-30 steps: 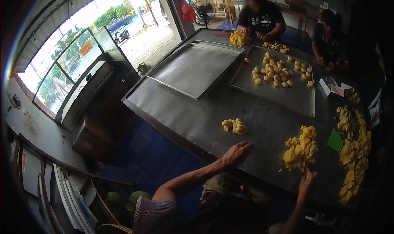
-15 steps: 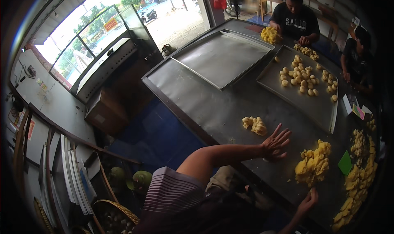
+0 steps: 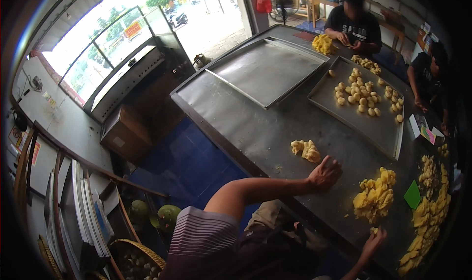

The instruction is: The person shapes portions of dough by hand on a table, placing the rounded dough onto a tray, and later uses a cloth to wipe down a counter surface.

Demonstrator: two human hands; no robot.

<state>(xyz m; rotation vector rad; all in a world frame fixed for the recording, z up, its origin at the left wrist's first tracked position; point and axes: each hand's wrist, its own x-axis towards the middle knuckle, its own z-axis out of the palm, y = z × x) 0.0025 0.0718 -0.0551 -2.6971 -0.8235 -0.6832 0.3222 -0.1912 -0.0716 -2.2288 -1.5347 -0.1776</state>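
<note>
Over the steel tabletop, my left hand (image 3: 324, 175) is closed, its fingers curled; whatever is inside is hidden. Just beyond it lies a lump of pale dough (image 3: 306, 151). My right hand (image 3: 374, 242) is at the near edge of the table, its fingertips pinching a small yellow piece of dough (image 3: 374, 230). A big crumbly mound of yellow dough (image 3: 374, 195) sits just past that hand, apart from it. Farther right, many flattened yellow dough pieces (image 3: 427, 221) and smaller pale dough bits (image 3: 428, 174) are spread beside a green scraper (image 3: 412, 195).
A tray (image 3: 314, 97) of round dough balls (image 3: 361, 91) lies at the far right, and a bare tray (image 3: 265, 69) at the far middle. Two people work across the table, one near another yellow mound (image 3: 323, 43). A small open box (image 3: 427, 130) stands at the right edge.
My left hand has gone from spread fingers to curled ones, moving slightly left. My right hand has drawn a little nearer, and a yellow dough piece now shows in its fingertips.
</note>
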